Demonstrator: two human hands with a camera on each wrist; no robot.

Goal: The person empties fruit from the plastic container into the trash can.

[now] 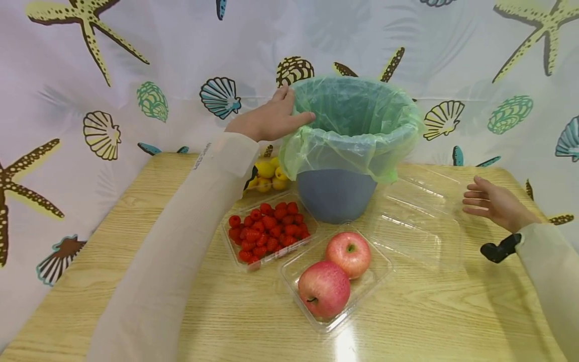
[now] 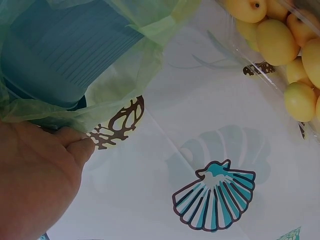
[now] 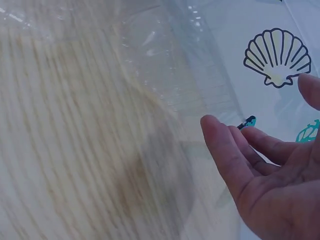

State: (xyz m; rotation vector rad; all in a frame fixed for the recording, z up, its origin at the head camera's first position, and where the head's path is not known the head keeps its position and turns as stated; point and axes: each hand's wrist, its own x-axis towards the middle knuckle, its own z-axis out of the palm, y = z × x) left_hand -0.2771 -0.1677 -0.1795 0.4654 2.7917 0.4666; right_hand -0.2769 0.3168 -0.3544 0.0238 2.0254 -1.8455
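1. The blue bin (image 1: 335, 196), lined with a green bag (image 1: 357, 130), sits upper middle of the head view, at the back of the wooden table (image 1: 452, 311).
2. Left hand (image 1: 270, 119) rests on the bag's left rim, fingers laid flat over it, thumb along the edge.
3. Right hand (image 1: 495, 203) hovers at the right edge, fingers relaxed and spread, holding nothing, just beside the empty clear trays (image 1: 418, 221).
4. In front of the bin: a tray of raspberries (image 1: 267, 232), two apples (image 1: 334, 274) in another tray, yellow fruit (image 1: 268, 176) behind the left sleeve.
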